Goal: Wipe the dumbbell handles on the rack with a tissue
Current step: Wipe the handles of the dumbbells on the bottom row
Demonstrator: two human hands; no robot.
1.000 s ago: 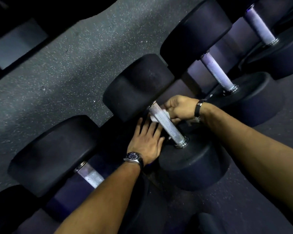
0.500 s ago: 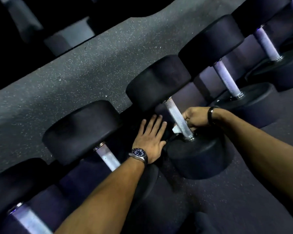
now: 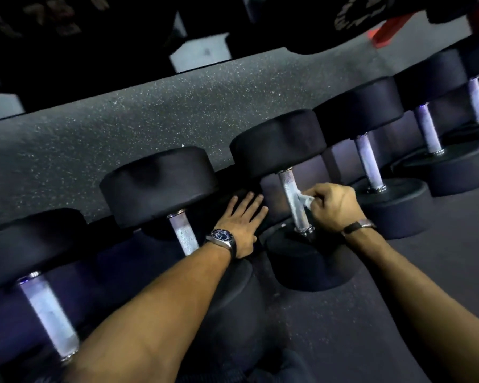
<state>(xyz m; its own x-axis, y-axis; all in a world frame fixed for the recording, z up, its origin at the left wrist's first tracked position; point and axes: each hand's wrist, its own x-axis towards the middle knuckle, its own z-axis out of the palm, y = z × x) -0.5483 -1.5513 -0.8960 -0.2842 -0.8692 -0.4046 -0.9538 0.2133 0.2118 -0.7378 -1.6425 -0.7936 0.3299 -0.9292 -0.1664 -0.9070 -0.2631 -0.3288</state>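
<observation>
The right hand [image 3: 333,207] pinches a white tissue [image 3: 304,199] against a dumbbell handle [image 3: 292,201] on the rack, its long axis running from the far head toward the viewer. The left hand [image 3: 239,223] lies flat, fingers straight, seemingly on the dark rack beside it.

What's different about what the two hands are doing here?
The right hand is curled, gripping a white tissue against a dumbbell handle; the left hand lies flat with fingers straight and holds nothing. The right hand sits to the right of that handle, the left hand to its left on the dark rack. The left wrist has a round-faced watch, the right a slim band. Both arms are bare.
</observation>
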